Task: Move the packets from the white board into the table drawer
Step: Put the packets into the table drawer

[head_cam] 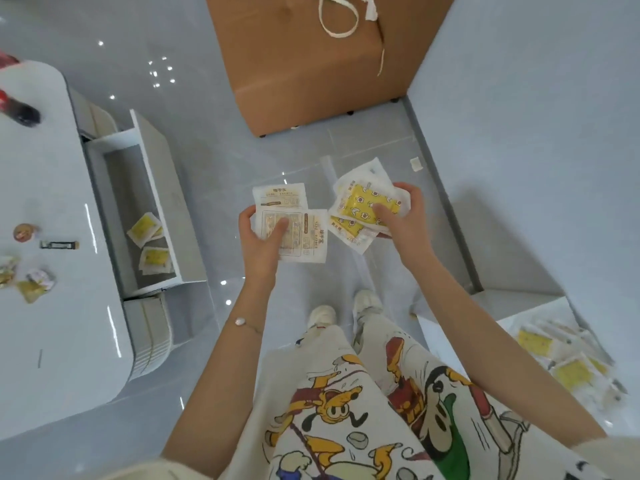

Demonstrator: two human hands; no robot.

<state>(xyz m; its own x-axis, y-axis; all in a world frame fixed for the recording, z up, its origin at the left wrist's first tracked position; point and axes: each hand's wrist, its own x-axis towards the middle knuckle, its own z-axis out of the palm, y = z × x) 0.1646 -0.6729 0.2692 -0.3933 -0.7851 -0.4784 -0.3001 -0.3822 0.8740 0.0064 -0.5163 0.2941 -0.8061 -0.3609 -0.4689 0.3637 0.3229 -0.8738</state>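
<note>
The left hand [263, 244] grips two white packets [294, 233]. The right hand [403, 216] grips about three yellow packets [367, 206]. At least two loose packets [147, 227] lie in the open drawer [119, 195].

Two flat white square paper packets [294, 233] with printed text facing up are fanned in the left hand [263, 244], thumb on top. A fanned bunch of white-edged packets with yellow flowered fronts [363, 206] is gripped in the right hand [405, 216]. Two more yellow-fronted packets [147, 228] lie flat on the grey floor of the open white table drawer [119, 188]. A loose heap of similar packets [568, 362] lies on the flat white board [450, 337] at lower right
</note>
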